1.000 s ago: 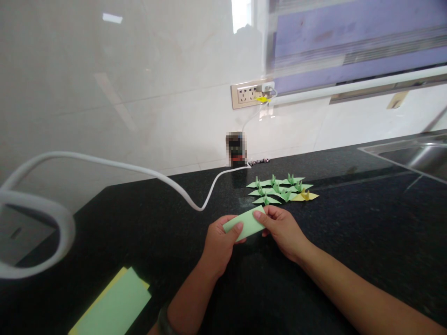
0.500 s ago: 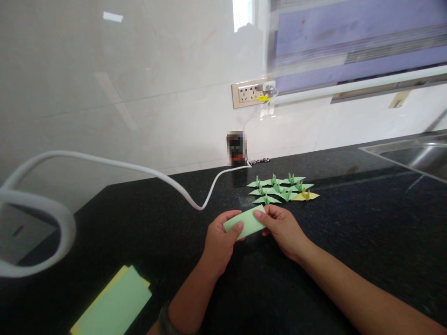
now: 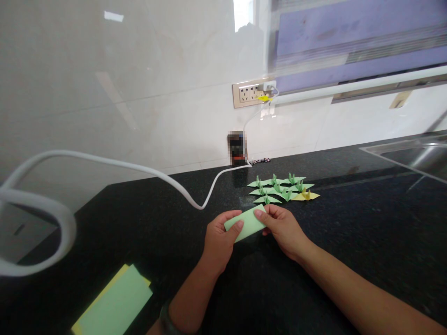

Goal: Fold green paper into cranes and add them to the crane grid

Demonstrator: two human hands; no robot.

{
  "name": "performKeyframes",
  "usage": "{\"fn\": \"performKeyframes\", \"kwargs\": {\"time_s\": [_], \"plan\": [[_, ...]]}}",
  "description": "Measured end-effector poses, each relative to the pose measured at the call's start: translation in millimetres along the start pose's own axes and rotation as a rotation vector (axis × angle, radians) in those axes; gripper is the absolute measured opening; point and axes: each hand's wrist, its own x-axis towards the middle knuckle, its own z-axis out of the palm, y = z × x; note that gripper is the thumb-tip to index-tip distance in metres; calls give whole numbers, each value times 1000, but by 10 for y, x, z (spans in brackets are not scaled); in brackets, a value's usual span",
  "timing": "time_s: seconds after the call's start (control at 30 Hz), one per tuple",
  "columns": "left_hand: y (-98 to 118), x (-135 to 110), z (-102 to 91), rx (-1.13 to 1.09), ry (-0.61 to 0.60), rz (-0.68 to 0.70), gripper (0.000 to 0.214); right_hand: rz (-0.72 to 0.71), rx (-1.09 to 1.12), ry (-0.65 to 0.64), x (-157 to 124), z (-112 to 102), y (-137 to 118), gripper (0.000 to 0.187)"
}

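Note:
A folded strip of light green paper (image 3: 247, 223) is held just above the black counter (image 3: 349, 232). My left hand (image 3: 218, 242) pinches its left end, thumb on top. My right hand (image 3: 284, 230) pinches its right end, fingers curled round it. Just behind the hands lie several folded green paper cranes (image 3: 275, 188) in rows, with one yellow crane (image 3: 306, 195) at the right end.
A stack of flat green and yellow paper sheets (image 3: 115, 304) lies at the near left. A white cable (image 3: 167, 179) runs over the counter to a charger in the wall socket (image 3: 253, 93). A small dark object (image 3: 237, 149) stands by the wall. A steel sink (image 3: 415, 156) is at the far right.
The hands and the green strip have stayed almost where they were; only the view has shifted slightly.

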Motion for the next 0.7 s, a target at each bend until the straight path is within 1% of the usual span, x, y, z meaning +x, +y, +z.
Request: {"fn": "performKeyframes", "kwargs": {"time_s": [0.2, 0.37, 0.47, 0.6, 0.7], "plan": [[3, 0, 6, -5, 22, -13, 34, -7, 1, 17, 4, 16, 1, 30], [18, -3, -4, 94, 82, 43, 26, -13, -50, 10, -9, 21, 6, 28], [0, 7, -14, 129, 88, 62, 25, -47, -93, -12, -11, 12, 5, 25], [-15, 14, -20, 178, 50, 67, 31, -150, -244, -28, -8, -6, -2, 22], [15, 3, -16, 244, 17, 98, 27, -224, -399, -23, -8, -19, -7, 21]]}}
